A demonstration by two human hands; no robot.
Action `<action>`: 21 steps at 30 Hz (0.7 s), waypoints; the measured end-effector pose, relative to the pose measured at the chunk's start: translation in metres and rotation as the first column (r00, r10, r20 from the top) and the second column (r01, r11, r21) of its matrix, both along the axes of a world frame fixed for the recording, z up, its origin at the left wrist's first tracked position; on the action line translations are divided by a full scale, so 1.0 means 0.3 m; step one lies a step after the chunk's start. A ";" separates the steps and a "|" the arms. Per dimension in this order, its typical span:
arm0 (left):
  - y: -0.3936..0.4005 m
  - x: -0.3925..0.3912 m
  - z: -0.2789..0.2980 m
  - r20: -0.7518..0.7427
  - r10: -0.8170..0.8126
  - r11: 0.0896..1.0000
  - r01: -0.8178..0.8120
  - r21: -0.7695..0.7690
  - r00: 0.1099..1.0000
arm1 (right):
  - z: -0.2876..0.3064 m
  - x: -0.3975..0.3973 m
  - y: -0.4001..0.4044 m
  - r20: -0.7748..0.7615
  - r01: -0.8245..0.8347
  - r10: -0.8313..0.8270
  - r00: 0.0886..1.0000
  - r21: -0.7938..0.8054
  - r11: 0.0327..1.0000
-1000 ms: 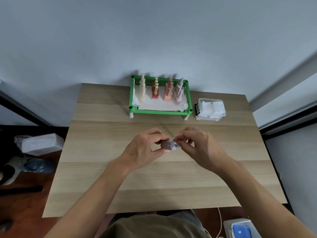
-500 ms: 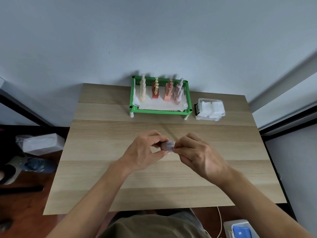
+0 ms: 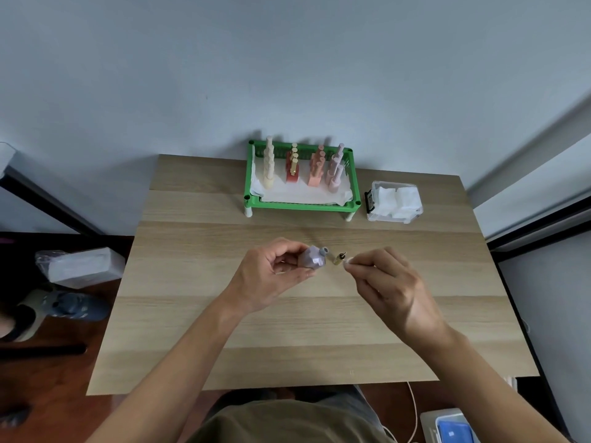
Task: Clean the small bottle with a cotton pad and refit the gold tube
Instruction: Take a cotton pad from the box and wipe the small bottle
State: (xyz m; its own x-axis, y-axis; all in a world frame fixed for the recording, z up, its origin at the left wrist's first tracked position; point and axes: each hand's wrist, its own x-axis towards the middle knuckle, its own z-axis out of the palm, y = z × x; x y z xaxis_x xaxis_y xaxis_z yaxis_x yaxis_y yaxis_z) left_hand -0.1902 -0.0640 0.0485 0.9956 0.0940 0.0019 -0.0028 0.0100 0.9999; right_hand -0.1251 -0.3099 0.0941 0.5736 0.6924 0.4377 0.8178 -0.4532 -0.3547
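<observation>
Since the earlier frame both hands are pulling apart: the small faceted lilac glass bottle (image 3: 311, 261) and the short gold metal tube (image 3: 339, 259) are now separated, with a gap between the bottle's open neck and the tube. Left hand (image 3: 268, 276) is gripping the bottle, fingers curled round its body, holding it tilted with the neck pointing right, above the light wooden surface (image 3: 192, 314). Right hand (image 3: 391, 282) is pinching the gold tube at its right end between thumb and fingertips, other fingers loosely curled; something white is showing at the fingertips, can't tell if it's a cotton pad. At the far edge a green plastic rack (image 3: 302, 204) is holding rows of similar bottles, and just right of it is sitting a clear plastic box of white cotton pads (image 3: 395, 201).
</observation>
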 end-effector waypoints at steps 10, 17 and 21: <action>-0.033 -0.005 -0.031 -0.049 -0.017 0.992 0.011 -0.123 0.999 | -0.023 -0.014 0.085 0.011 -0.016 0.015 1.000 0.109 0.994; -0.035 -0.022 -0.049 -0.052 -0.019 0.976 0.008 -0.216 0.998 | -0.090 0.014 0.034 -0.061 0.113 -0.107 0.992 0.106 0.988; -0.026 -0.018 -0.079 -0.077 -0.017 0.980 0.001 -0.201 0.997 | -0.099 0.003 0.033 -0.264 0.267 -0.214 0.941 0.186 0.946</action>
State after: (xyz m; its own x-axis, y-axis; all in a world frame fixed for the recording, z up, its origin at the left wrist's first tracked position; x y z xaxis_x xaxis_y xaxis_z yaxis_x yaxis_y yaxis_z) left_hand -0.1956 -0.0718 0.0248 0.9927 0.0760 -0.0937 0.0759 0.2099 0.9748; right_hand -0.1241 -0.3001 0.0644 0.8162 0.4249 0.3915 0.5738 -0.5166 -0.6355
